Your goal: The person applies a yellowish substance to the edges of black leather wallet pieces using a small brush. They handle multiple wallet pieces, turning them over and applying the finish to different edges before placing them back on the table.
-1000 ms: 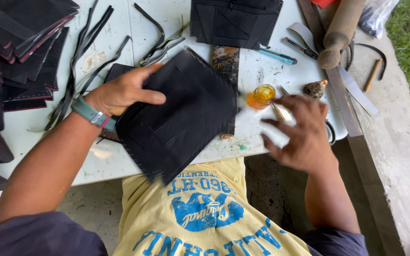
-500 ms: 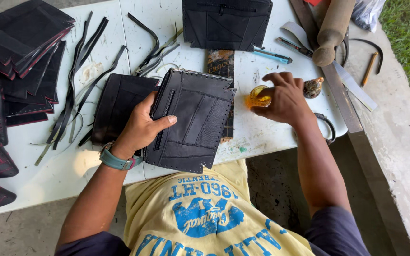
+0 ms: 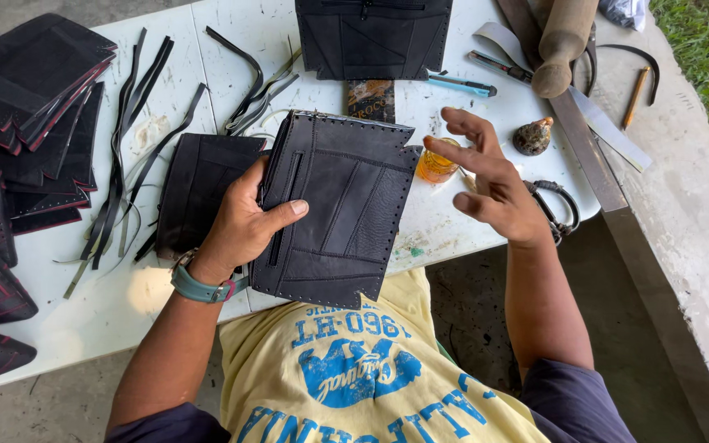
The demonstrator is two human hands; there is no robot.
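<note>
**Black stitched panel held over the table edge**

A black panel [image 3: 342, 217], pieced from several sections and lined with small holes along its edges, is gripped by the left hand [image 3: 244, 217] at the middle of the frame; the thumb is laid across its front and the fingers are tucked behind its left edge. The panel is held tilted, partly over the near edge of the white table [image 3: 469, 217] and partly over a yellow printed shirt [image 3: 354, 377]. A teal wristband [image 3: 198, 287] is worn on the left wrist.

The right hand [image 3: 490, 184] is held open and empty at centre right, fingers spread, just beside a small amber cup [image 3: 436, 164]. A second black panel [image 3: 198, 189] is seen lying flat left of the held one. Loose black strips [image 3: 125, 164] are scattered further left, and stacked dark pieces [image 3: 30, 74] fill the upper left corner. A blue utility knife [image 3: 461, 84] and a wooden roller [image 3: 564, 41] are seen at the upper right.
</note>
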